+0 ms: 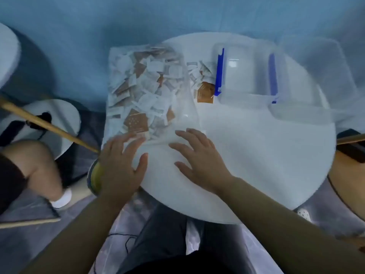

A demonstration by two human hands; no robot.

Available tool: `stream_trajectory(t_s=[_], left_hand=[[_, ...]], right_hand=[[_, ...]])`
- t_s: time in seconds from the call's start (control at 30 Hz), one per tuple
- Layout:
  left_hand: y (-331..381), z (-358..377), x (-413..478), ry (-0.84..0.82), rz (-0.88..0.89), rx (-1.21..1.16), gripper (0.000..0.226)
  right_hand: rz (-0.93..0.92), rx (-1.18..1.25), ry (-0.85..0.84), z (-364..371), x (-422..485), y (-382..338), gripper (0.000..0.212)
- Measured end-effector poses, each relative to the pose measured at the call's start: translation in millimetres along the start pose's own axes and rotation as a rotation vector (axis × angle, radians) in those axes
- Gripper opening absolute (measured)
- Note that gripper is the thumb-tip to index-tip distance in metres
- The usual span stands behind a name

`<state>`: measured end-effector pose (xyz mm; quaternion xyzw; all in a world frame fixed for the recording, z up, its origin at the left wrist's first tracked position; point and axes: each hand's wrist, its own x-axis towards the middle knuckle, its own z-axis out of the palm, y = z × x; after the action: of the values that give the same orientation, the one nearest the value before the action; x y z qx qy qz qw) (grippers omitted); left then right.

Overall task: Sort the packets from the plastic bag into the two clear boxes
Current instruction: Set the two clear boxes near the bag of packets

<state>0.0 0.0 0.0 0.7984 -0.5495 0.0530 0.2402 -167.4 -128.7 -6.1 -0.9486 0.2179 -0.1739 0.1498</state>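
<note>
Watching remote - risk notes, big to small.

Round table (256, 165): small for this load, everything sits near a rim.

Plastic bag (183, 115): on the table's left side, still full of white and brown packets. Its far-left part looks to overhang the edge, so a hard tug or a lift from the wrong end could dump packets on the floor.

Two clear boxes on the right, touching or nearly so: latched box (243, 76) with blue clips, and plain box (316, 66), which seems close to the far rim. I see nothing in either. A knock from a reaching arm could push the plain one off.

Left hand (120, 165) and right hand (199, 161): both flat with fingers spread, gripping nothing, fingertips at the bag's near edge. The film is slick and might slide instead of opening.

Loose packets (199, 76) lie between the bag and the latched box - easy to sweep away, or to drop in the wrong box by colour.
</note>
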Motion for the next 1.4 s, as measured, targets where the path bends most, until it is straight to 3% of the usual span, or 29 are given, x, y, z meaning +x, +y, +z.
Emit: stream_trajectory(t_s=[0.13, 0.33, 0.5, 0.77, 0.83, 1.03, 1.27, 1.4], left_hand=[[-55, 5, -12, 0.076, -0.293, -0.067, 0.054], [-67, 9, -12, 0.06, -0.524, -0.446, 0.036], [-71, -2, -6, 0.093, -0.482, -0.453, 0.036], [-65, -7, 0, 0.217, -0.159, -0.344, 0.019], [-61, -4, -3, 0.237, -0.163, -0.398, 0.018], [-57, 2, -10, 0.168, -0.127, -0.445, 0.018], [-64, -1, -14, 0.178, -0.106, -0.455, 0.013], [-69, 0, -14, 0.194, -0.116, -0.43, 0.012]], right_hand=[[-0.136, -0.051, 0.078, 34, 32, -13, 0.038], [-0.165, -0.187, 0.219, 53, 54, -23, 0.037], [-0.197, -0.257, 0.258, 56, 67, -24, 0.033], [-0.14, -0.132, 0.328, 47, 61, -11, 0.019], [-0.126, -0.085, 0.321, 46, 60, -13, 0.015], [-0.265, 0.075, 0.239, 62, 78, -59, 0.033], [-0.215, 0.246, 0.244, 74, 78, -60, 0.031], [-0.232, 0.202, 0.251, 73, 76, -60, 0.031]])
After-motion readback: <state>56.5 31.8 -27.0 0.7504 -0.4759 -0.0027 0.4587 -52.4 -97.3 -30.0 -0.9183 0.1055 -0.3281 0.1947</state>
